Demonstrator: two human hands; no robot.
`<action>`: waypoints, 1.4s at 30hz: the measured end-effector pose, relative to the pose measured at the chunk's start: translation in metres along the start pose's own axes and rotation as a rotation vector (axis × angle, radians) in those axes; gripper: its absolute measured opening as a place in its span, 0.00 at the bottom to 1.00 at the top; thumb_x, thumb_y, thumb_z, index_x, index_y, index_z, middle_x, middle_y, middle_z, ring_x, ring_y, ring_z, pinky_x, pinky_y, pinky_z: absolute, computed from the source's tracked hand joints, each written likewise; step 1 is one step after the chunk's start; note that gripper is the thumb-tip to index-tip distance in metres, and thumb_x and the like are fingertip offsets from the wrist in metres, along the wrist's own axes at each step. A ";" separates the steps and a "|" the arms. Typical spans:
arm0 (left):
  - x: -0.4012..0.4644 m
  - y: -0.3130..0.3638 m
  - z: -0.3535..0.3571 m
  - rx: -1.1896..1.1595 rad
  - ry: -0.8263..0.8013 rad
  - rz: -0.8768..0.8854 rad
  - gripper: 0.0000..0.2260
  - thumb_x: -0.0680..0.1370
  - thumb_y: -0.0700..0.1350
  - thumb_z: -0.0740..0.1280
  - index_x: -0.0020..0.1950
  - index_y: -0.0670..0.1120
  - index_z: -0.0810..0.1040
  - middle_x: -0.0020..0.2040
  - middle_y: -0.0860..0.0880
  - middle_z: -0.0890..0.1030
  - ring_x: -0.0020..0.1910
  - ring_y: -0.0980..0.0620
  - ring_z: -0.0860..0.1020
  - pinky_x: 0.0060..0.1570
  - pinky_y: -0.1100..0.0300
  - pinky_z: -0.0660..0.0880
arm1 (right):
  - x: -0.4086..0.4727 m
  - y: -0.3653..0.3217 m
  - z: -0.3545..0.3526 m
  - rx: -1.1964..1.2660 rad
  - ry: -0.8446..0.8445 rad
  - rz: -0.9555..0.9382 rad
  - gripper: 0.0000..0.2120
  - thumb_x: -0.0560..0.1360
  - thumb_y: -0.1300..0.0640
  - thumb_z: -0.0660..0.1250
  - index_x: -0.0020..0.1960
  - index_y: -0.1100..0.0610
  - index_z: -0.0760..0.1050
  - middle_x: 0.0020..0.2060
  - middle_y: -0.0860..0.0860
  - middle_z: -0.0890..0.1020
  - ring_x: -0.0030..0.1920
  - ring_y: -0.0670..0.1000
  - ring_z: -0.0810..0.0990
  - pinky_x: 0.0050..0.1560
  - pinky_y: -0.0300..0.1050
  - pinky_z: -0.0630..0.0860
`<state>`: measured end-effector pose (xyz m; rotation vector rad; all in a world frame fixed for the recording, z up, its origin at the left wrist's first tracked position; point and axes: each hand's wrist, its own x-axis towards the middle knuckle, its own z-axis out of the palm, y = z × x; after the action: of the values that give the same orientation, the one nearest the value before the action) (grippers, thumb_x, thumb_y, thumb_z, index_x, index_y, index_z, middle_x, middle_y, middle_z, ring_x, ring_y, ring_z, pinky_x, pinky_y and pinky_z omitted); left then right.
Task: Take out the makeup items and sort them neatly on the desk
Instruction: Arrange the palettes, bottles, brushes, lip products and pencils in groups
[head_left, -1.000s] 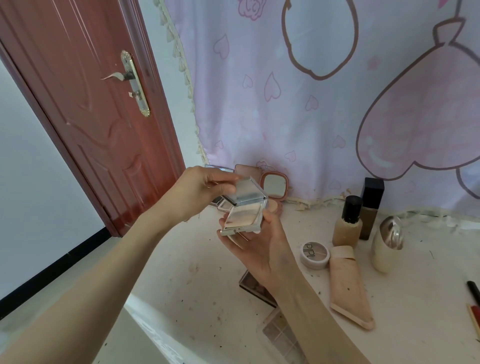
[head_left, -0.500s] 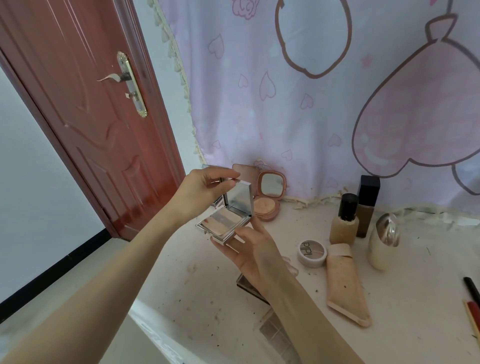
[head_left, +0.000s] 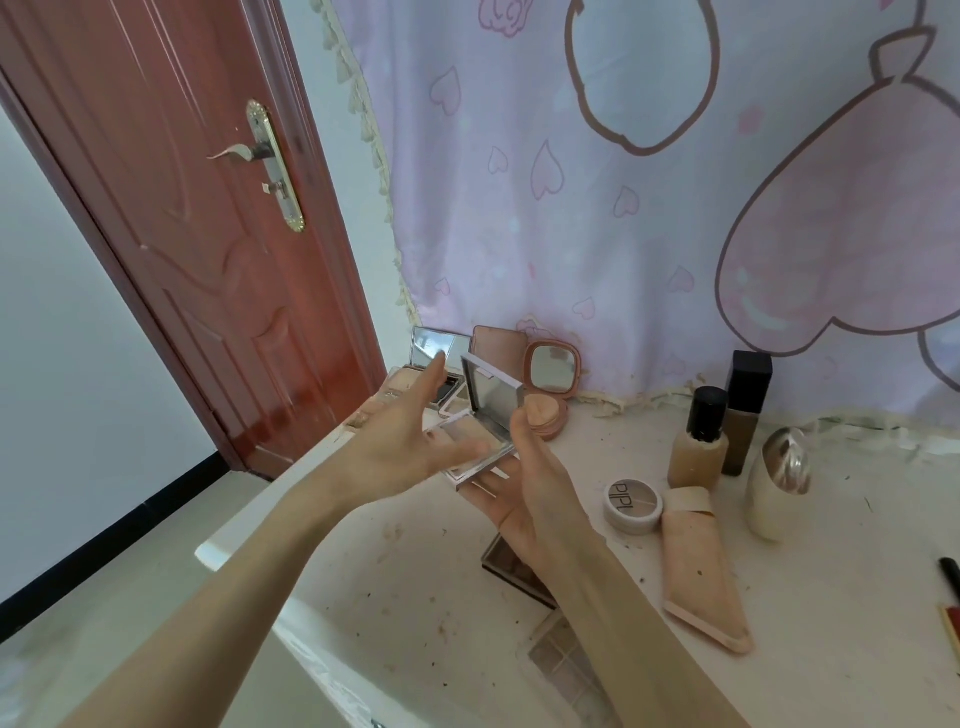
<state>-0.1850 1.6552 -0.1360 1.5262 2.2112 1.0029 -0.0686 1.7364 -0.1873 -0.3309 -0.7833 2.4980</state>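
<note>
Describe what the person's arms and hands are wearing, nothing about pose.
Both forearms are bare as far as the frame shows: no sleeves, watch or bracelets. The left hand and right hand wear no gloves, and no rings show on the fingers.

Soft, even daylight fills the scene, bright but without hard glare. The curtain (head_left: 649, 208) glows pale, perhaps lit from behind, though the source cannot be told. Shadows on the desk (head_left: 426, 597) are faint. Below the curtain, the open compact's mirror (head_left: 496, 402) reflects a dull grey sheen. The left hand (head_left: 410, 441) is smeared by motion blur. The door (head_left: 171, 208) left of the curtain bows from wide-angle distortion.
</note>
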 end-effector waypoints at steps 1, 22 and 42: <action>-0.001 -0.003 0.003 0.056 -0.022 0.000 0.47 0.66 0.58 0.72 0.76 0.53 0.47 0.69 0.60 0.61 0.69 0.63 0.60 0.63 0.66 0.60 | 0.001 -0.001 -0.001 -0.013 0.004 -0.021 0.23 0.75 0.45 0.62 0.64 0.57 0.72 0.53 0.57 0.83 0.49 0.56 0.84 0.42 0.48 0.81; -0.013 -0.075 0.039 0.125 0.401 -0.282 0.37 0.69 0.60 0.70 0.72 0.54 0.57 0.61 0.52 0.74 0.60 0.49 0.63 0.60 0.56 0.56 | 0.082 -0.003 0.008 -1.267 0.334 -0.271 0.06 0.74 0.64 0.64 0.45 0.62 0.79 0.43 0.60 0.83 0.48 0.63 0.80 0.56 0.58 0.75; 0.002 -0.111 0.038 -0.039 0.498 -0.238 0.36 0.69 0.41 0.67 0.74 0.51 0.55 0.57 0.55 0.62 0.62 0.53 0.66 0.55 0.69 0.60 | 0.131 0.014 0.015 -1.383 0.460 -0.265 0.10 0.72 0.65 0.62 0.46 0.62 0.83 0.44 0.60 0.84 0.49 0.59 0.80 0.50 0.45 0.74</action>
<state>-0.2428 1.6491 -0.2377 1.0393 2.5974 1.4554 -0.1907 1.7884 -0.1940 -1.0835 -2.0192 1.1819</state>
